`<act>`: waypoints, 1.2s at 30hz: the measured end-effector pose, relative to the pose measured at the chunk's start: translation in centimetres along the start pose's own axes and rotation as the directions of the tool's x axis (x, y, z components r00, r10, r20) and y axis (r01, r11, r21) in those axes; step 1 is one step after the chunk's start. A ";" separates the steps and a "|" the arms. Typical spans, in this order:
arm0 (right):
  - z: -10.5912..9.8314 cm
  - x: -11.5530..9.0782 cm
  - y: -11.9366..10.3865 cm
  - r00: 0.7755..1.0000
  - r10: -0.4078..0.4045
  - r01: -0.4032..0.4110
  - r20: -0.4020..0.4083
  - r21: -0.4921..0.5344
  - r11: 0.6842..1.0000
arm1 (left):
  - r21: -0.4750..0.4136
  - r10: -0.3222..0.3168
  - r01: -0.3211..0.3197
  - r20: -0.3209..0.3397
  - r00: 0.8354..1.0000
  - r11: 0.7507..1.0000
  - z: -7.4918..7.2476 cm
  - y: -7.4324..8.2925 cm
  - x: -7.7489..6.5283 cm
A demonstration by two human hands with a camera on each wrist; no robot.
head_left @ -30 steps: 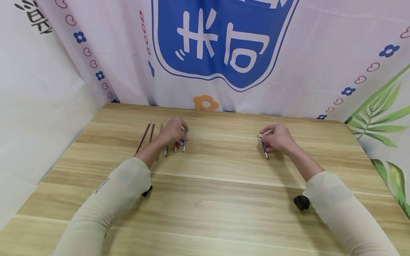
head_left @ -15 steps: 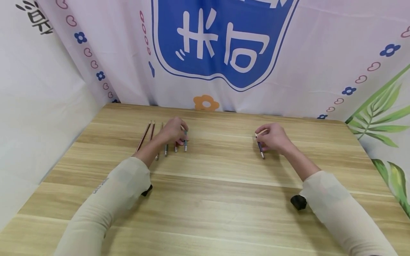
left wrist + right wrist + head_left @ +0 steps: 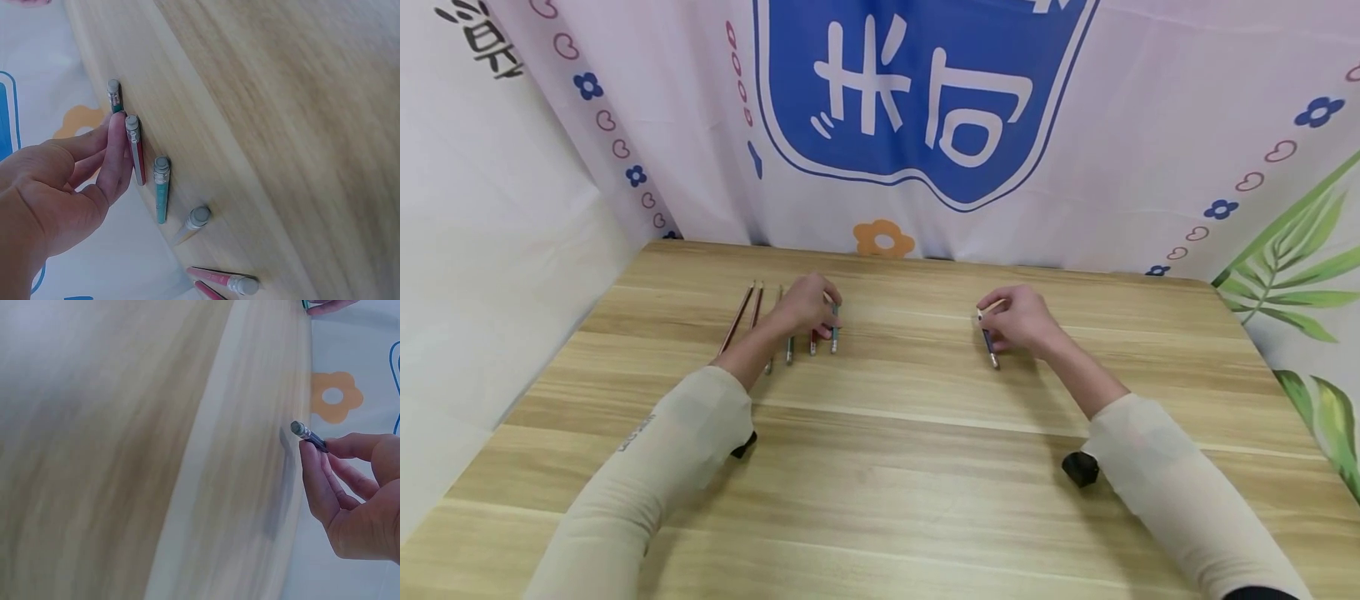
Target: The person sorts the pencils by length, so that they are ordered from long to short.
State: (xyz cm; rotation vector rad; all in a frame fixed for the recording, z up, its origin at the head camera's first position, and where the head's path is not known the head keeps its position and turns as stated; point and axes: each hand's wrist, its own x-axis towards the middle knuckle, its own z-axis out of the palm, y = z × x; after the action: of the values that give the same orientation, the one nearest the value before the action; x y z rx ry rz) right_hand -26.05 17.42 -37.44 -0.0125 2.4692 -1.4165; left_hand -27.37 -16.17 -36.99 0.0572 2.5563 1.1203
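Observation:
In the head view my left hand [image 3: 805, 304] is over the right end of a row of pencils on the wooden table. Thumb and fingers pinch a teal pencil [image 3: 834, 340], whose eraser end points toward me. Close beside it lies a red pencil [image 3: 812, 344], partly covered by the hand; the left wrist view shows this red pencil [image 3: 136, 150] against the fingers. To the right, my right hand [image 3: 1021, 318] pinches a dark blue pencil [image 3: 990, 346], eraser end toward me. The right wrist view has this blue pencil [image 3: 309, 436] held between thumb and fingers above its shadow.
Left of the held teal pencil lie another teal pencil [image 3: 789, 350], a yellowish pencil [image 3: 778, 293] and two dark red pencils [image 3: 737, 321], partly behind the left forearm. A printed curtain [image 3: 700, 167] hangs along the back edge of the table [image 3: 880, 467].
My right hand has carried the dark blue pencil leftward, closer to the row. The left hand stays nearly in place with the teal pencil, whose eraser end has shifted slightly right.

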 end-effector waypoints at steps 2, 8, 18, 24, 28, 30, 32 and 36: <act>0.3 0.1 -0.2 1.000 0.001 -0.001 0.006 0.002 1.000 | 0.001 0.001 -0.001 0.001 1.000 1.000 0.0 0.0 0.0; 1.2 0.3 -0.7 1.000 -0.006 0.006 0.016 0.020 1.000 | 0.003 0.005 -0.005 0.003 1.000 1.000 0.0 0.1 0.0; 2.3 0.7 -1.3 0.999 0.000 -0.002 0.033 0.053 0.999 | -0.017 0.003 -0.003 0.004 1.000 1.000 0.0 -0.1 0.1; 2.7 1.0 -1.5 0.999 -0.005 0.002 0.041 0.061 0.998 | -0.022 0.002 -0.002 0.006 1.000 1.000 -0.1 0.0 -0.1; 3.0 1.1 -1.7 0.999 -0.006 0.003 0.044 0.068 0.998 | -0.025 -0.003 0.003 0.008 1.000 1.000 -0.1 0.0 0.0; 3.2 1.2 -1.9 0.999 -0.003 0.000 0.046 0.071 0.997 | -0.025 -0.006 0.006 0.006 1.000 1.000 -0.1 0.0 0.1; 3.4 1.3 -2.0 0.999 0.000 -0.003 0.049 0.074 0.997 | -0.026 -0.010 0.010 0.004 1.000 1.000 -0.1 0.0 0.1; 3.8 1.4 -2.3 0.999 0.000 -0.004 0.050 0.078 0.997 | -0.023 -0.012 0.012 -0.001 1.000 1.000 0.0 0.0 0.1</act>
State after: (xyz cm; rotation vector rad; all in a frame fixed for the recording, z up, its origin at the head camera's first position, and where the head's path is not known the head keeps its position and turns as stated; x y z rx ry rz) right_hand -26.69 12.76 -37.62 -0.0281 2.3714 -1.4922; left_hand -27.46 -16.18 -36.99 0.0360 2.5405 1.1456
